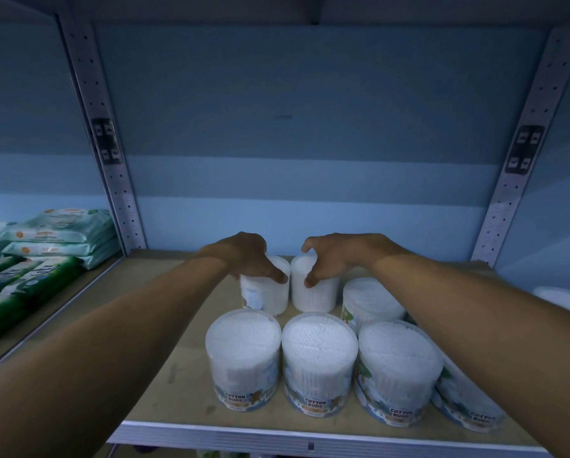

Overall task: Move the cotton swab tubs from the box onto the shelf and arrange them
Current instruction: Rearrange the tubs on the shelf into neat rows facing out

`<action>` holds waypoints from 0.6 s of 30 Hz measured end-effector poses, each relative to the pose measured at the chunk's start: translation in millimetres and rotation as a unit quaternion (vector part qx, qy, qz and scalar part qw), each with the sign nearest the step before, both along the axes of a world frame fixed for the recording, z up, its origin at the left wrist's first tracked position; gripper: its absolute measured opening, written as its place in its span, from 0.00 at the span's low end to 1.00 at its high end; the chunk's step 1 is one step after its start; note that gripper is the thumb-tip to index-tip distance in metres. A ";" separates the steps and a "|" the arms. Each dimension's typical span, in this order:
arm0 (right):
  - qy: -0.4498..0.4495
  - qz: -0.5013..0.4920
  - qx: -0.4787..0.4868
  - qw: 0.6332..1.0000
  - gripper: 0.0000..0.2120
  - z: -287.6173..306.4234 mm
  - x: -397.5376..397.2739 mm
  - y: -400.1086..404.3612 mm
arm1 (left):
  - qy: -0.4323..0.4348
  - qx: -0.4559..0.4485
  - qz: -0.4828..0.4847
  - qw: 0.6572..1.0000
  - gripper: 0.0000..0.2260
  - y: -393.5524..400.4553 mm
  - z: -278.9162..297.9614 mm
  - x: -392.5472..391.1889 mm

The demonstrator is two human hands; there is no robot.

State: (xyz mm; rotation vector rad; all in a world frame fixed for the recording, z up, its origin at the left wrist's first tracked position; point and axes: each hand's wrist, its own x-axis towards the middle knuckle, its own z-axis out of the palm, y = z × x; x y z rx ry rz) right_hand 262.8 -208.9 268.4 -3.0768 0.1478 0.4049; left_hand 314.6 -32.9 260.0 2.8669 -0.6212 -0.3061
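Shelf [184,342] holds tubs; each hand, left [244,256] and right [329,256], grips one.

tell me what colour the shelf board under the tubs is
Light tan shelf board, seen in the head view.

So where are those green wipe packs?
The green wipe packs lie far left in the head view, on the neighbouring shelf bay beyond the left upright.

Dim throughout, with a cool blue cast; brightest on the white lids of the near cotton swab tubs [320,338]. Soft, shadowless, no glare. Wide-angle bowing of the shelf uprights [521,166] at left and right edges; slight softness everywhere.
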 end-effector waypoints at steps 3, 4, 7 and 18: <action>0.028 0.025 0.017 0.999 0.42 1.2 3.0 3.7 | -0.016 0.043 0.025 0.999 0.34 4.2 -2.3 -1.4; 0.034 0.033 0.022 0.999 0.43 1.4 3.6 5.5 | -0.022 0.056 0.037 0.997 0.36 5.4 -3.5 -2.6; 0.036 0.047 0.019 0.998 0.43 2.4 3.8 10.9 | -0.030 0.073 0.059 0.995 0.41 9.1 -4.6 -6.1; -0.005 0.022 -0.023 0.999 0.38 11.8 -5.6 17.5 | 0.046 0.000 0.003 0.999 0.40 13.2 7.0 -3.5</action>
